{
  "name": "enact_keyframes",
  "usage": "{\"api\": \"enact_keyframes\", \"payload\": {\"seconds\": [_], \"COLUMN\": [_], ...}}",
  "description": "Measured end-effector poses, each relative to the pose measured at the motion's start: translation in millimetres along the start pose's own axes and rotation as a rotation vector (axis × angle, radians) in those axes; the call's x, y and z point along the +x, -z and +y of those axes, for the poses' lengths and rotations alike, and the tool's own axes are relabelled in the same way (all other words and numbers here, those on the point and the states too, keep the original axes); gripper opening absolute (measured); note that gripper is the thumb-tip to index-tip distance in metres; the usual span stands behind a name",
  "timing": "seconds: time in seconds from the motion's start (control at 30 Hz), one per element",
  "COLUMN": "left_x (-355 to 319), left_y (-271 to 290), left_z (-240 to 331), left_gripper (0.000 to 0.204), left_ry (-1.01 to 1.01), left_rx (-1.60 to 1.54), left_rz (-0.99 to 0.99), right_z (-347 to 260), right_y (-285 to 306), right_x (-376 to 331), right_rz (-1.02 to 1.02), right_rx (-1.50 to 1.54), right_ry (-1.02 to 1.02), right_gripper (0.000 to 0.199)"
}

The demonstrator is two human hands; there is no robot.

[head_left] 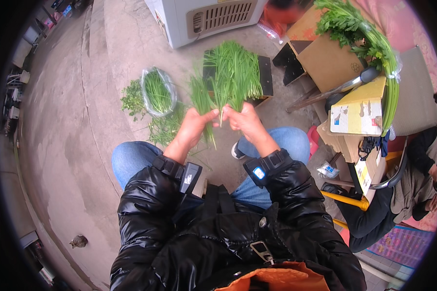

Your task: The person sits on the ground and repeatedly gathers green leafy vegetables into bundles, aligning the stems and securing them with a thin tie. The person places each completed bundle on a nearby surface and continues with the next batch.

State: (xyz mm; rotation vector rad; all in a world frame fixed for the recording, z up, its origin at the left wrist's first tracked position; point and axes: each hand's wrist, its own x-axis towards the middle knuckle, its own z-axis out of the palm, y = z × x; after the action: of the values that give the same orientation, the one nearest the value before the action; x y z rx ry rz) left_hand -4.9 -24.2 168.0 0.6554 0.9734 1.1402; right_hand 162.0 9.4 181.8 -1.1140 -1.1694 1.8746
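Your left hand (195,127) grips slender, bright green blades (200,94) by the black stand's (265,76) near left corner. Your right hand (248,124) pinches more at its near edge, beside the dense heap (238,68).

The left arm (141,213) angles toward 1 o'clock, the right arm (303,201) toward 11. The left hand (195,123) and right hand (245,121), fingers (235,126) curled, sit close together, thumbs (210,115) facing inward.

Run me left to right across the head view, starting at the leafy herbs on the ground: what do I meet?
Leafy herbs → plastic bag of greens → left hand pinching green stalks → right hand → yellow-and-white cardboard → seated person's hand.
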Motion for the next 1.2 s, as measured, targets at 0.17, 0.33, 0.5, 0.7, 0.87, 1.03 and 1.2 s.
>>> {"api": "enact_keyframes", "payload": {"seconds": [0.17,0.33,0.5,0.7,0.87,1.03,1.2], "left_x": [0.6,0.5,2.2,0.9,-2.4,-4.4,-4.4], "left_y": [-1.2,1.7,2.9,1.7,-2.6,0.7,1.0], "left_z": [-1.3,-4.5,-8.4,-4.4,5.2,9.0,5.3], "left_gripper": [0.017,0.012,0.013,0.017,0.014,0.026,0.040], "left_ry": [-0.013,-0.011,-0.031,-0.020,-0.009,0.047,0.043], "left_rx": [-0.067,0.149,0.249,0.319,0.399,0.431,0.018], "left_rz": [-0.004,-0.029,-0.045,-0.102,-0.103,-0.134,-0.110], "right_z": [1.2,0.7,-2.2,0.0,1.7,-4.3,-6.1], "right_y": [-0.6,-2.7,-4.5,-4.8,-2.8,2.6,1.2], "right_x": [-0.3,0.0,-1.9,-0.8,-0.2,3.8,1.1], "right_rz": [0.056,0.089,0.022,0.077,0.149,0.292,0.108], "right_rx": [-0.017,-0.117,-0.119,-0.075,-0.044,0.159,0.051], "right_ry": [0.038,0.013,0.011,0.093,0.115,0.238,0.103], "right_gripper": [0.015,0.017,0.014,0.014,0.014,0.011,0.015]}}
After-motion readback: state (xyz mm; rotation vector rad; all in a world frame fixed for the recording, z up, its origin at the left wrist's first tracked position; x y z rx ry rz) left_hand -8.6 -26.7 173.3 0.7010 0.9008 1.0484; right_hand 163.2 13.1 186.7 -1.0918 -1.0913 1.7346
